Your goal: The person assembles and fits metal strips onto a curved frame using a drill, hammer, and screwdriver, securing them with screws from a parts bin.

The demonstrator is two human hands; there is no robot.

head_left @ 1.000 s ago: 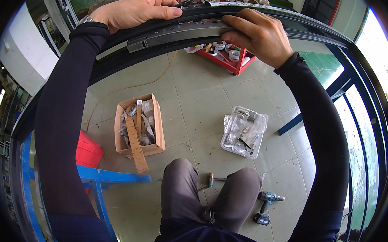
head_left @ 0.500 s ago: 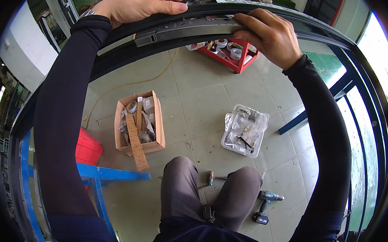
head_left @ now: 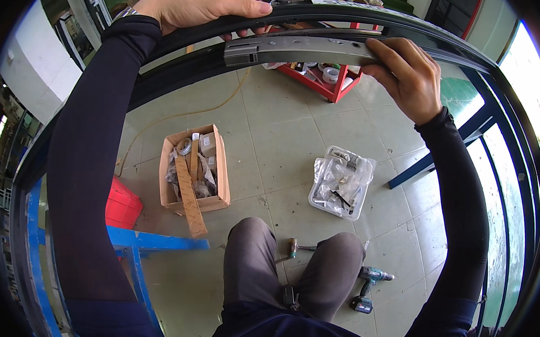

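A long dark frame (head_left: 183, 72) arches across the top of the view. My left hand (head_left: 199, 7) is closed around its upper bar, thumb lying along the top and some fingertips showing beneath. Between thumb and fingers, my right hand (head_left: 409, 75) pinches the right end of a grey metal strip (head_left: 307, 50). Small holes run along the strip, and its left end has a stepped, block-like shape. It lies along the near side of the frame; whether it touches the frame, I cannot tell. A small dark piece sits by my left thumb tip, too unclear to name.
On the tiled floor stand a cardboard box (head_left: 225, 187) of parts and a clear plastic tray (head_left: 354, 214) with bags. A hammer (head_left: 294, 248) and a cordless drill (head_left: 367, 286) lie by my knees. A red cart (head_left: 332, 93), blue stand (head_left: 156, 240) and red bin (head_left: 124, 203) are nearby.
The grey metal strip has shifted right and a little toward me with my right hand. My left hand has slid slightly right, and its fingertips now show under the bar.
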